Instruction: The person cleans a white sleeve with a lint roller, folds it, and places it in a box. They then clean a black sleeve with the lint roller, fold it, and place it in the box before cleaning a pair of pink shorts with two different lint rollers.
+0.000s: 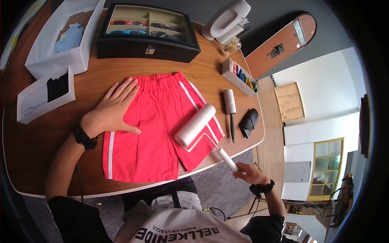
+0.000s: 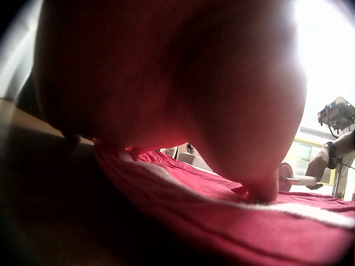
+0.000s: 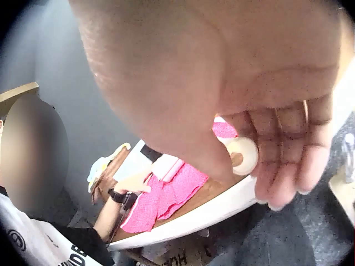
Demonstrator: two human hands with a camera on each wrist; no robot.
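Red shorts (image 1: 150, 150) with white side stripes lie spread on the wooden table, waistband away from the person. The left hand (image 1: 106, 115) rests on their left side with fingers spread, thumb toward the middle of the cloth. In the right hand (image 1: 250, 174) is the white handle of a large lint roller (image 1: 196, 125), gripped beyond the table's front edge. Its white cylinder overlaps the right leg of the shorts in the head view. Seen from the right wrist, the fingers curl by the round handle end (image 3: 247, 155).
Behind the shorts stands a black display case (image 1: 148, 52) of sunglasses. White boxes (image 1: 60, 99) hold cloth items at left. To the right lie a smaller lint roller (image 1: 229, 101) with a black handle, a black pouch (image 1: 249, 122) and a white box (image 1: 239, 83) of colourful items.
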